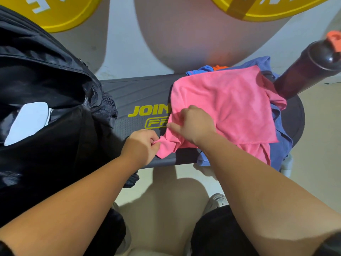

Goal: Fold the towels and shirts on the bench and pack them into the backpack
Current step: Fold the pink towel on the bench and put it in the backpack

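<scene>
At the bottom of the frame two bare forearms reach upward from the lower corners, over dark-clad knees and a grey shoe [216, 200] on the pale floor. Just above centre-bottom, the left hand [142, 145] has its fingers curled tight and pinches the bunched lower-left corner of the pink towel [221, 102]. The right hand [193, 122], just up and to the right of it, lies on the same towel with its fingers bent and gathers a fold at the towel's left edge. The towel is spread loosely over the right half of the dark grey bench [140, 93], covering part of the yellow lettering printed there, and it lies on top of a blue shirt [282, 145] whose fabric hangs past the bench's lower right edge. The black backpack [46, 89] fills the left side of the frame, standing against the bench's left end with its top unzipped and a white item [27, 122] showing inside. Beyond the towel, a light blue cloth [203, 69] and a scrap of orange cloth [219, 67] peek out at the bench's far edge. At the right a dark bottle [304, 71] with an orange cap stands tilted, and yellow weight plates [55, 12] cross the top of the frame
</scene>
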### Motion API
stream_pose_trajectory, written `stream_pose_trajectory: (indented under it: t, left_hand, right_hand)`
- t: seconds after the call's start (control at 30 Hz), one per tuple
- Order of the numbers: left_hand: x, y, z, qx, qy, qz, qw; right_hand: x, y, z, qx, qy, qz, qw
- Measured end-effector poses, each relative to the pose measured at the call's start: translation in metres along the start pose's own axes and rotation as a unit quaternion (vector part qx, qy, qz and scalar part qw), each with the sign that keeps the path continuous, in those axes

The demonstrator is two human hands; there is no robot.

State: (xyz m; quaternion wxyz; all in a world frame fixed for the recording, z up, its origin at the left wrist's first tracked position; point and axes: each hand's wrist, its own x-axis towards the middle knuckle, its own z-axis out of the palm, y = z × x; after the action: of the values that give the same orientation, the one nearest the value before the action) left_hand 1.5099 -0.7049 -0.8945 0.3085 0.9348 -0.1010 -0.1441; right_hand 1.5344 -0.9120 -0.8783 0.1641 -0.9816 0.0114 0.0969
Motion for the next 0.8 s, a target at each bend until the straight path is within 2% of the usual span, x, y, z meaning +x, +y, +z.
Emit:
stream_pose_trajectory:
  t: [0.1, 0.2, 0.27, 0.43, 0.47, 0.53, 0.6, 0.67, 0.73, 0.8]
  left_hand:
    - [-0.003, -0.002, -0.002, -0.011, 0.012, -0.017, 1.0]
    - [-0.005, -0.005, -0.008, -0.035, 0.032, -0.042, 0.998]
    - [-0.006, -0.003, -0.015, -0.04, 0.023, -0.051, 0.998]
    - [-0.006, 0.002, -0.025, -0.03, -0.036, -0.072, 0.996]
    - [-0.004, 0.003, -0.027, -0.021, -0.05, -0.079, 0.995]
    - [-0.002, 0.008, -0.031, 0.009, -0.073, -0.102, 0.992]
    - [-0.002, 0.012, -0.037, 0.04, -0.074, -0.115, 0.99]
    - [-0.004, 0.012, -0.043, 0.058, -0.092, -0.125, 0.986]
    - [-0.007, 0.008, -0.046, 0.103, -0.092, -0.109, 0.984]
    - [-0.01, 0.002, -0.048, 0.142, -0.052, -0.065, 0.986]
  right_hand:
    - [-0.002, -0.017, -0.001, 0.035, -0.026, -0.084, 0.996]
    - [-0.002, -0.018, 0.009, 0.007, -0.105, -0.096, 0.99]
    - [-0.002, -0.011, 0.013, 0.025, -0.129, -0.096, 0.987]
    - [0.001, -0.001, -0.003, 0.101, -0.074, -0.026, 0.992]
    - [0.002, 0.0, -0.009, 0.144, -0.063, -0.003, 0.988]
    - [0.009, 0.001, -0.022, 0.304, -0.052, 0.065, 0.949]
    - [0.019, -0.005, -0.036, 0.457, -0.026, 0.122, 0.88]
    - [0.032, -0.014, -0.05, 0.531, -0.009, 0.137, 0.837]
    - [0.043, -0.027, -0.063, 0.558, -0.036, 0.13, 0.819]
    - [0.055, -0.041, -0.071, 0.543, -0.067, 0.109, 0.83]
